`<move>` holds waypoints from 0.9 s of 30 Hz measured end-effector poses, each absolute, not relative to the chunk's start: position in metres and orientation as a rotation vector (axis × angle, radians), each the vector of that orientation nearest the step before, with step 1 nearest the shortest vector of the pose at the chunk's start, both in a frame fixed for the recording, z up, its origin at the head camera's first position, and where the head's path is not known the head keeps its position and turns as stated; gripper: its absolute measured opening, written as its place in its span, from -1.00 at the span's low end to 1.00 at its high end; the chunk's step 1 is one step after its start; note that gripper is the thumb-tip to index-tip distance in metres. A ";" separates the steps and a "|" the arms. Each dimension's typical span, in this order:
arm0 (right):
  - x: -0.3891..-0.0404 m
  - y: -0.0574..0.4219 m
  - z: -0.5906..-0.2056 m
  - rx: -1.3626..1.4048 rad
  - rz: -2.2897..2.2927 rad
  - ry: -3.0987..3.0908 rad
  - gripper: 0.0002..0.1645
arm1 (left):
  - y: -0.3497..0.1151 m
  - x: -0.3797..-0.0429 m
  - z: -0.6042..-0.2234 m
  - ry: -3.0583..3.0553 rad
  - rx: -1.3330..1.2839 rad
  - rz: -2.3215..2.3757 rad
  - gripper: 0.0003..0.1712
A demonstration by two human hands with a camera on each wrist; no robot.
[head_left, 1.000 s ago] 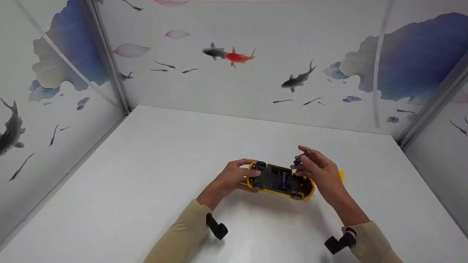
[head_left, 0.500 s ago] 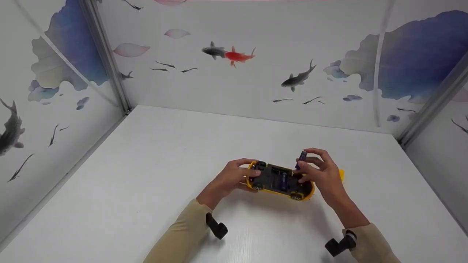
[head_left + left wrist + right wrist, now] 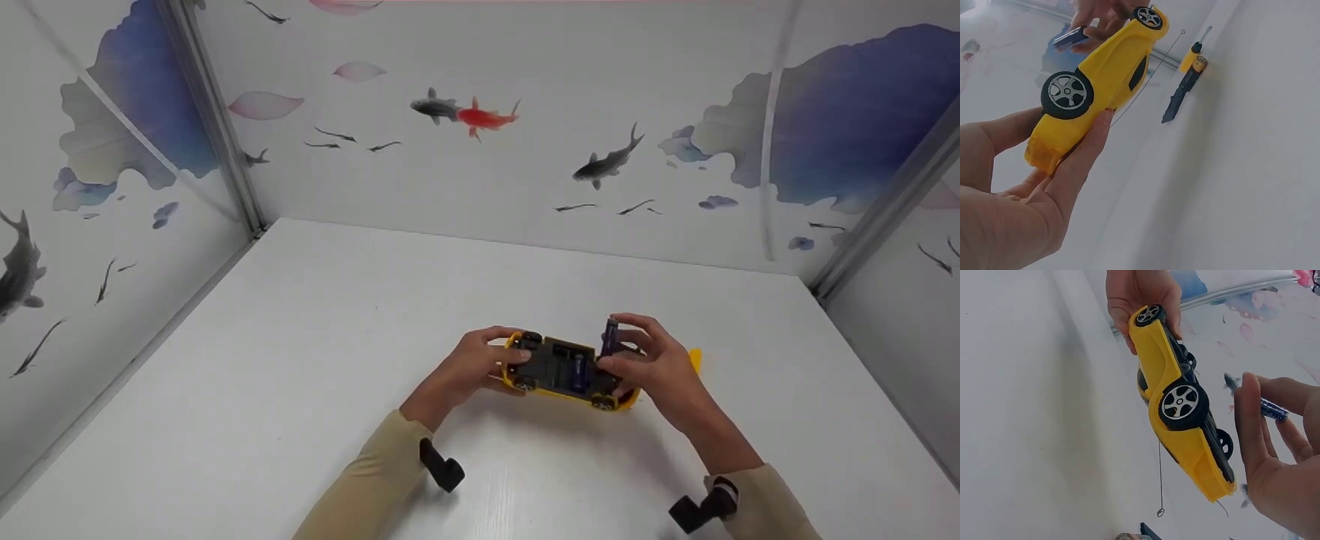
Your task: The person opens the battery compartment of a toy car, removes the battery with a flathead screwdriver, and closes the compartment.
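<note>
My left hand (image 3: 469, 364) grips one end of a yellow toy car (image 3: 541, 365), held bottom up over the white table. A dark battery (image 3: 578, 373) lies in the opening of its black underside. Between the fingers of my right hand (image 3: 664, 371) is a second dark battery (image 3: 609, 337), pinched nearly upright beside that opening. In the left wrist view this battery (image 3: 1070, 37) shows past the car's far side; in the right wrist view, fingers partly cover the battery (image 3: 1274, 409). A thin wire with a looped end (image 3: 1160, 495) hangs from the car.
Beyond the car, the left wrist view shows a yellow-handled screwdriver (image 3: 1188, 59) and a long dark piece with an orange end (image 3: 1182, 93) on the table. Part of a yellow thing (image 3: 696, 360) shows behind my right hand. White panels printed with fish (image 3: 604, 161) enclose the table.
My right hand has turned the battery from a slant to nearly upright and brought it slightly left, closer over the car. My left hand keeps the car almost still.
</note>
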State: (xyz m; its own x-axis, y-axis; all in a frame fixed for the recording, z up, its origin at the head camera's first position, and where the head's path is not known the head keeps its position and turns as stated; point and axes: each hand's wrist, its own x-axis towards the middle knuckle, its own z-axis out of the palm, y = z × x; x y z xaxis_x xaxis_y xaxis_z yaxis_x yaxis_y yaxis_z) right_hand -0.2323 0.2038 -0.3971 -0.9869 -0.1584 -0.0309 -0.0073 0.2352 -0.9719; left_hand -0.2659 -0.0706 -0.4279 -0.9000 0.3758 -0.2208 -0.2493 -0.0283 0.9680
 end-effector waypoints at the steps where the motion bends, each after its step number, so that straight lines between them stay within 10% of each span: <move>1: -0.232 0.203 -0.397 -0.166 -1.853 2.375 -0.20 | -0.071 -0.266 -0.428 1.831 0.135 1.979 -0.44; 27: -0.219 0.222 -0.419 -0.461 -1.747 2.625 -0.31 | -0.072 -0.270 -0.434 1.829 0.120 1.985 -0.42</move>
State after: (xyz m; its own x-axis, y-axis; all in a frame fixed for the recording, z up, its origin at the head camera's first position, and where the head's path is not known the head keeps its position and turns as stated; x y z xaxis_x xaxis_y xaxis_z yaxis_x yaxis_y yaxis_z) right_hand -0.2191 0.2223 -0.4188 -0.9571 -0.2134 0.1961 -0.2633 0.3575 -0.8960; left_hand -0.2696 -0.0721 -0.4343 -0.9009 0.3703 -0.2263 -0.2559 -0.0320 0.9662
